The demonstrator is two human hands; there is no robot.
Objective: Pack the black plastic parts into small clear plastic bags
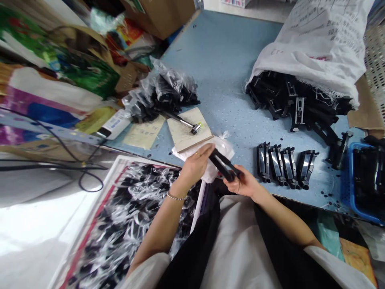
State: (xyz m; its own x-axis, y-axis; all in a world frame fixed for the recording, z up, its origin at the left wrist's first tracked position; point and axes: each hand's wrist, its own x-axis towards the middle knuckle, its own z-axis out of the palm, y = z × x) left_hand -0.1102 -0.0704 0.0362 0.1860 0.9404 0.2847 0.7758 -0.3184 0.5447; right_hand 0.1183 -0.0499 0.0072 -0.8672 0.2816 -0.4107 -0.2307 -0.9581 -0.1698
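A long black plastic part (221, 163) with two narrow bars is held at the table's near edge, slanting down to the right. My left hand (197, 162) is closed at its upper end, fingers together; the thumb is hidden. My right hand (243, 181) pinches its lower end. Beneath my left hand lies a white plastic bag (225, 146). A hammer (195, 128) rests on a wooden board (184, 138) just beyond. To the right, several similar black parts (282, 165) lie side by side in a row.
A white woven sack (313, 44) spills black parts (276, 96) at the right, beside a blue basket (350, 180). Bagged black parts (164, 90) are heaped left of the board. Below left stands a crate (96, 212) of bagged parts. A cable (64, 146) hangs at the left.
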